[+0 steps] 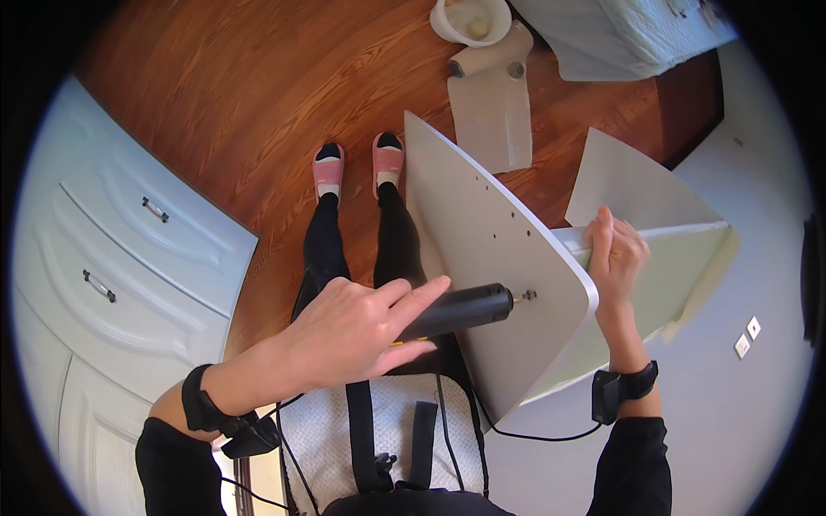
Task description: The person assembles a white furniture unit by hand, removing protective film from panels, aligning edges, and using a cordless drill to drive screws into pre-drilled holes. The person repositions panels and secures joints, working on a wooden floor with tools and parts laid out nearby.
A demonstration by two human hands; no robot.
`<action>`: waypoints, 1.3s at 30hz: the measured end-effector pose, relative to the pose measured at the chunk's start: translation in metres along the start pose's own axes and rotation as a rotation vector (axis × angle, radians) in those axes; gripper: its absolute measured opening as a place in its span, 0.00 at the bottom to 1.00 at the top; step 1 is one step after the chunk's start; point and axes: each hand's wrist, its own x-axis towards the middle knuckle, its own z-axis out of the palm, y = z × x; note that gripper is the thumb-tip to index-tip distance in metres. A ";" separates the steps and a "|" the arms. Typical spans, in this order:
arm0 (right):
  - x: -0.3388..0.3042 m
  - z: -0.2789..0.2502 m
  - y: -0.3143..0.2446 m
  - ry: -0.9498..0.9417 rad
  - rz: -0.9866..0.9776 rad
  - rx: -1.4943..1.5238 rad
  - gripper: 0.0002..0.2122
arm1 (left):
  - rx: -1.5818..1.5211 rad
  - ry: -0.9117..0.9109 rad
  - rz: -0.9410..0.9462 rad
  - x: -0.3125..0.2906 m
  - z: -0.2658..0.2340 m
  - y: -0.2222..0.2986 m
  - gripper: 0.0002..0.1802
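Note:
My left hand [353, 331] is closed around a black cylindrical electric screwdriver [473, 308], with the index finger stretched along its body. The bit meets a small metal screw [531, 295] in the white side panel [456, 206] of a piece of furniture. Several small dark holes show higher up on that panel. Behind it, my right hand [618, 258] wraps round the edge of a white crosspiece [680, 230], thumb pointing up. A pale green board [619, 305] lies below the crosspiece. The fingers under that edge are partly hidden.
White cabinet doors [112, 241] stand at the left. On the wooden floor [232, 77] lie a beige sheet [492, 116] and a white bucket [471, 21]. A covered piece of furniture [624, 34] is at far right. Thin black cables [533, 437] run from my forearm bands.

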 end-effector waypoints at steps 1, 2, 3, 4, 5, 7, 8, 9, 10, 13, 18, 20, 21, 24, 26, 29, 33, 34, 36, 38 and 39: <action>0.000 0.000 0.001 0.003 0.000 -0.003 0.20 | 0.019 -0.017 -0.011 0.000 0.001 0.001 0.37; 0.001 -0.002 0.003 -0.007 -0.009 -0.035 0.18 | 0.022 0.003 -0.024 0.000 0.002 0.003 0.36; 0.000 -0.004 0.005 -0.013 -0.010 -0.056 0.16 | 0.030 -0.008 -0.052 0.000 0.003 0.006 0.36; -0.001 -0.008 0.009 -0.008 -0.027 -0.070 0.14 | 0.038 -0.021 -0.081 0.001 0.004 0.008 0.35; -0.003 -0.012 0.013 0.069 0.002 -0.076 0.11 | 0.069 -0.012 -0.108 0.002 0.004 0.012 0.35; -0.011 -0.019 0.026 0.243 0.029 -0.070 0.08 | 0.130 -0.015 -0.187 0.005 0.007 0.018 0.34; -0.021 -0.028 0.033 0.225 0.098 -0.025 0.08 | 0.123 -0.027 -0.227 0.008 0.009 0.021 0.34; -0.034 -0.033 0.041 0.256 0.138 -0.015 0.09 | 0.065 -0.012 -0.243 0.011 0.013 0.024 0.33; -0.049 -0.038 0.050 0.286 0.179 -0.006 0.09 | 0.013 -0.023 -0.280 0.015 0.018 0.027 0.33; -0.121 -0.045 0.076 0.268 0.327 -0.009 0.10 | -0.155 -0.069 -0.326 0.023 0.047 0.036 0.33; -0.267 -0.033 0.112 0.287 0.614 0.099 0.10 | -0.290 -0.164 -0.292 0.020 0.146 0.069 0.34; -0.324 -0.025 0.125 0.329 0.721 0.190 0.11 | -0.281 -0.255 -0.284 0.014 0.197 0.082 0.34; -0.352 -0.017 0.129 0.355 0.771 0.239 0.11 | -0.256 -0.290 -0.302 0.006 0.224 0.088 0.33; -0.424 0.014 0.141 0.423 0.944 0.424 0.16 | -0.174 -0.335 -0.332 -0.006 0.311 0.096 0.32; -0.466 0.035 0.130 0.467 1.100 0.644 0.20 | -0.126 -0.275 -0.319 -0.028 0.353 0.102 0.31; -0.495 0.050 0.144 0.493 1.097 0.765 0.28 | -0.154 -0.160 -0.385 -0.032 0.408 0.109 0.30; -0.504 0.053 0.136 0.610 1.210 0.958 0.30 | -0.156 -0.156 -0.496 -0.038 0.424 0.111 0.30; -0.504 0.054 0.133 0.627 1.244 1.054 0.30 | -0.180 -0.144 -0.474 -0.039 0.424 0.109 0.30; -0.502 0.055 0.123 0.607 1.215 1.259 0.29 | -0.218 -0.163 -0.499 -0.041 0.421 0.106 0.30; -0.503 0.057 0.112 0.608 1.198 1.407 0.27 | -0.201 -0.141 -0.420 -0.044 0.419 0.102 0.30; -0.503 0.058 0.105 0.601 1.214 1.388 0.27 | -0.196 -0.146 -0.405 -0.045 0.417 0.100 0.30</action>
